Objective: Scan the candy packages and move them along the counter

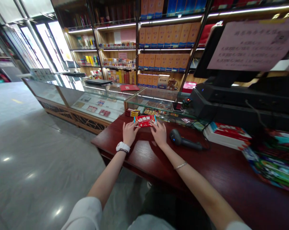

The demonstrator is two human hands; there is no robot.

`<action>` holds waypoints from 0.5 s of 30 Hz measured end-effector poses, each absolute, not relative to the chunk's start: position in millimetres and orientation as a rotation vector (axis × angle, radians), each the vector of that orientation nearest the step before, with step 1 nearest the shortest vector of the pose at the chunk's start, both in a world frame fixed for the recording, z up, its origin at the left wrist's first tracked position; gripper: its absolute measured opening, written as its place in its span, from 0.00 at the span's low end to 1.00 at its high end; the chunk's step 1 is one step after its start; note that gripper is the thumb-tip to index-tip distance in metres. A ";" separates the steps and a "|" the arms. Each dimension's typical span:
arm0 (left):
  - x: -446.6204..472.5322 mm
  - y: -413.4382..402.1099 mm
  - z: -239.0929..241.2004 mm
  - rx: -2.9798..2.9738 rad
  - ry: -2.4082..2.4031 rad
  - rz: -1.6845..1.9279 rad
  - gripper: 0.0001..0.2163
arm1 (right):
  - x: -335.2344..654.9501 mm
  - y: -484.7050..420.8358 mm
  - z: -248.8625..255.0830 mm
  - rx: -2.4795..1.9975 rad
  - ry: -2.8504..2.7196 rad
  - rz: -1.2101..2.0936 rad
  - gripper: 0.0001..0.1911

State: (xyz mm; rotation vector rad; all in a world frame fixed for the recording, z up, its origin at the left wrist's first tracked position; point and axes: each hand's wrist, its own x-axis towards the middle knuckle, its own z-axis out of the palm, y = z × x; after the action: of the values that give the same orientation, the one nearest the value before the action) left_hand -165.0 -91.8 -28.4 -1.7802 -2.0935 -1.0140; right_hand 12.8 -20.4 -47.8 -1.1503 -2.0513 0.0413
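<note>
A flat red packet with white and blue lettering [145, 120] lies on the dark red wooden counter [139, 153]. My left hand [129, 132], with a white watch on the wrist, rests on the counter with its fingers on the packet's left end. At the packet's right end lies my right hand [159, 133], a thin bracelet on the wrist, with its fingertips on that end. Both hands lie fairly flat with fingers stretched toward the packet. A small stack of dark red boxes [132, 112] sits just behind the packet on the left.
A black barcode scanner [182, 140] lies right of my right hand. A pile of books [227, 134] and colourful packets [276, 163] fill the counter's right side. Behind stand a glass display case [156, 102], a black monitor [230, 64] and lit shelves. Grey floor lies to the left.
</note>
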 end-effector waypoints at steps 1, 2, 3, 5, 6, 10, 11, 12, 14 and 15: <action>-160.7 -90.5 -24.1 -1.771 -2.062 -1.040 0.14 | 17.7 -19.6 -43.1 -1.146 -2.036 0.005 0.19; -156.0 -88.8 -20.1 -1.763 -2.034 -1.060 0.14 | 23.1 -18.8 -38.6 -1.140 -2.020 -0.025 0.19; -150.8 -86.8 -16.4 -1.756 -2.010 -1.076 0.14 | 28.9 -17.8 -34.5 -1.131 -2.001 -0.053 0.19; -140.0 -82.1 -10.0 -1.752 -1.967 -1.099 0.14 | 41.4 -16.2 -27.5 -1.109 -1.950 -0.108 0.18; -134.6 -79.5 -7.4 -1.753 -1.947 -1.108 0.14 | 48.0 -15.5 -24.6 -1.099 -1.920 -0.137 0.18; -114.0 -68.3 0.8 -1.800 -1.847 -1.142 0.15 | 76.6 -13.6 -16.3 -1.087 -1.815 -0.242 0.16; -108.9 -65.5 2.8 -1.820 -1.821 -1.150 0.15 | 84.3 -13.4 -15.0 -1.085 -1.795 -0.254 0.16; -103.6 -62.7 4.9 -1.843 -1.795 -1.157 0.14 | 92.3 -13.2 -14.0 -1.084 -1.777 -0.262 0.16; -92.1 -57.5 9.0 -1.885 -1.745 -1.166 0.13 | 109.2 -13.4 -13.1 -1.088 -1.744 -0.267 0.16; -85.7 -55.0 10.8 -1.906 -1.720 -1.169 0.13 | 118.1 -13.8 -13.0 -1.094 -1.728 -0.270 0.16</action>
State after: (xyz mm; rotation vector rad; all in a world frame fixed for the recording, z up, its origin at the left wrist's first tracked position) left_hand -85.7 -55.0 10.8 -1.9059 -1.7204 -1.1691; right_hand 118.1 -13.8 -13.0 -1.0939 -1.7284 -0.2704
